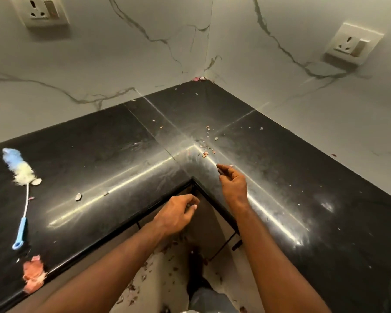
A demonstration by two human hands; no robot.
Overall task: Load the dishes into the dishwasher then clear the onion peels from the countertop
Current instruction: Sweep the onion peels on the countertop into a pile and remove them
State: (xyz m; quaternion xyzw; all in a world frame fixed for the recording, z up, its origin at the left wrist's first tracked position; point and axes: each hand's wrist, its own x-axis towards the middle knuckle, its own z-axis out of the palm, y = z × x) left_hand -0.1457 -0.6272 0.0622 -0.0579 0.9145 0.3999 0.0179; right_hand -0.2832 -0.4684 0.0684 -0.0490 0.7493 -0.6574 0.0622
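Peel-clearing step underway. Right hand [233, 184] over black countertop [303, 168], fingers loosely curled, holding nothing visible. Left hand [178, 213] cupped below counter edge, contents unclear. Peel bits [207, 152] scattered beside right hand; big peel [33, 273] at left edge. Next: sweep bits toward cupped hand.

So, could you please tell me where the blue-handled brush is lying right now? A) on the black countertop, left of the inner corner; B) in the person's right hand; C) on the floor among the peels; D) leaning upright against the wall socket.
A: the blue-handled brush lies flat on the black countertop, well to the left of both hands, with neither hand touching it.
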